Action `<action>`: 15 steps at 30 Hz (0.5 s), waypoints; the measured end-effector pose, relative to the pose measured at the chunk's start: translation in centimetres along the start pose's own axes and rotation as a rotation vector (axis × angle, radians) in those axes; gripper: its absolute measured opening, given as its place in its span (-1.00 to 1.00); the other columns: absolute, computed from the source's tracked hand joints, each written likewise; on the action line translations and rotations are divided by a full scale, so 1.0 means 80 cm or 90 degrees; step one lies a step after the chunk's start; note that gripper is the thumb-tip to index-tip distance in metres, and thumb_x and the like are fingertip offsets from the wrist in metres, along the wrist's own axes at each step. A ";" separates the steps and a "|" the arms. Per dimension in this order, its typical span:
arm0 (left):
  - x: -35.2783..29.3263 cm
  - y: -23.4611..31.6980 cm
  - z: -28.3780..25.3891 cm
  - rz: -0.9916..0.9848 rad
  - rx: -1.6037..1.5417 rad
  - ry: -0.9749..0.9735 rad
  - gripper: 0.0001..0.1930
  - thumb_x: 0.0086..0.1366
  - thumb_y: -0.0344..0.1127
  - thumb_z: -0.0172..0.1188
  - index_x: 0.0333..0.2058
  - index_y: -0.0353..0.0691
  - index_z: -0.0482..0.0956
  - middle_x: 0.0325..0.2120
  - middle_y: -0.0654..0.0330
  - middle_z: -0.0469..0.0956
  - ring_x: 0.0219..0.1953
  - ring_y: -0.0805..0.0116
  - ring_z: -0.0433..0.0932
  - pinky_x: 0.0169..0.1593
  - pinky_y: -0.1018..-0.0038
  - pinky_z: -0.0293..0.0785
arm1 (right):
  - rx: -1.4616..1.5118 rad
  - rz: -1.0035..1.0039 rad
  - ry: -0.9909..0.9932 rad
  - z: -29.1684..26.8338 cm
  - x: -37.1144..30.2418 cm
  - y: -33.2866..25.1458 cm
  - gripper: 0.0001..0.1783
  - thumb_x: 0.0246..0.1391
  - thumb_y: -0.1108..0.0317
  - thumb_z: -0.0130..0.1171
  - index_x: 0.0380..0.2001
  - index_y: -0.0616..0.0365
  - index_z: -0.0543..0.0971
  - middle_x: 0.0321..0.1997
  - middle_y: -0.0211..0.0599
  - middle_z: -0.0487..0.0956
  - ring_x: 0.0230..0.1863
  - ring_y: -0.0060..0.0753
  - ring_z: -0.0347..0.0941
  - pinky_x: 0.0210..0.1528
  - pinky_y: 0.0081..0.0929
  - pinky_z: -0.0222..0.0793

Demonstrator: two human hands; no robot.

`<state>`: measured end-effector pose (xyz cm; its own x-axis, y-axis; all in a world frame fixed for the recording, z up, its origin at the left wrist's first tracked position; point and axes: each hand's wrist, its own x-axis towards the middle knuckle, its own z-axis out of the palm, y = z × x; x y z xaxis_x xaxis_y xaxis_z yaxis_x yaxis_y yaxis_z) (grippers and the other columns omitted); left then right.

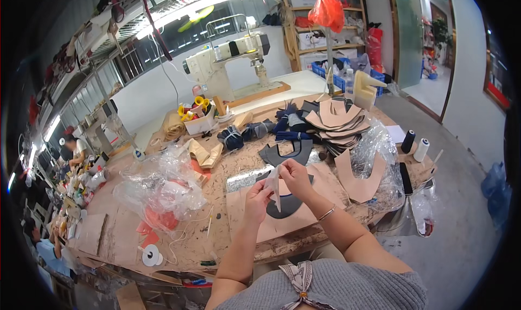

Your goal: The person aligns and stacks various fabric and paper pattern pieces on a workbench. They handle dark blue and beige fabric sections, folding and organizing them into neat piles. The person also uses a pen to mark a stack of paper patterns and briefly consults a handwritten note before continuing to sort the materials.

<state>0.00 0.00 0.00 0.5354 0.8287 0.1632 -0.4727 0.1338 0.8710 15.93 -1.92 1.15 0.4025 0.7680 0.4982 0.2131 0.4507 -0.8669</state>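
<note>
At the table's (119,223) six o'clock, we see fingers narrowed:
Left hand (257,199), right hand (296,177) both pinch a thin whitish piece (275,187).

The one view looks from the wearer's head, forward and down at close range, over a grey ribbed knit top (358,280) to bare hands (255,200) near mid-picture. Its wide fisheye takes in the littered brown table (192,250) and a cream metal sewing machine (206,68) beyond.

Thin pale piece (275,190) | upright, lower end pointed | above dark-grey curved piece (286,209)
</note>
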 end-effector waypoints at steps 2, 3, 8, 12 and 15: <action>0.003 -0.001 -0.003 -0.031 -0.055 -0.007 -0.72 0.26 -0.49 0.01 -0.05 -0.37 0.45 -0.22 0.16 0.55 -0.24 0.39 0.55 -0.10 0.42 0.49 | 0.017 0.008 -0.007 -0.003 0.001 0.003 -0.84 0.10 0.40 0.05 -0.42 0.30 0.52 -0.56 -0.26 0.54 -0.54 -0.54 0.40 -0.45 -0.56 0.34; 0.003 0.006 -0.003 -0.035 -0.063 0.003 -0.73 0.26 -0.50 0.01 -0.07 -0.36 0.46 -0.22 0.17 0.55 -0.23 0.39 0.55 -0.10 0.42 0.49 | 0.002 -0.004 0.002 0.001 0.001 0.003 -0.84 0.10 0.40 0.04 -0.44 0.30 0.51 -0.58 -0.27 0.53 -0.54 -0.56 0.40 -0.45 -0.56 0.34; 0.003 0.017 -0.009 0.014 -0.134 0.054 -0.76 0.26 -0.53 -0.02 -0.10 -0.35 0.45 -0.23 0.15 0.54 -0.22 0.38 0.53 -0.15 0.45 0.48 | 0.002 -0.009 0.110 -0.011 0.015 0.025 -0.82 0.14 0.39 0.01 -0.49 0.26 0.45 -0.64 -0.36 0.46 -0.56 -0.62 0.37 -0.47 -0.58 0.33; 0.011 0.005 -0.052 0.060 -0.147 0.105 -0.78 0.23 -0.56 -0.02 -0.15 -0.32 0.46 -0.23 0.15 0.54 -0.22 0.34 0.53 -0.13 0.42 0.49 | 0.162 0.129 0.173 -0.055 0.038 0.036 -0.85 0.18 0.36 -0.02 -0.45 0.17 0.41 -0.57 -0.42 0.46 -0.57 -0.60 0.38 -0.48 -0.60 0.38; 0.029 0.007 -0.098 0.109 -0.135 0.184 -0.77 0.21 -0.57 -0.01 -0.15 -0.28 0.47 -0.22 0.15 0.55 -0.16 0.30 0.53 -0.08 0.40 0.48 | 0.267 0.162 0.218 -0.103 0.057 0.052 -0.87 0.21 0.34 -0.06 -0.40 0.12 0.37 -0.44 -0.37 0.48 -0.55 -0.58 0.41 -0.42 -0.48 0.52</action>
<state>-4.49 6.24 -2.77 0.2324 0.9633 0.1343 -0.6885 0.0654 0.7223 25.97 -0.30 -0.30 0.6736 0.7164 0.1819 -0.2693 0.4671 -0.8422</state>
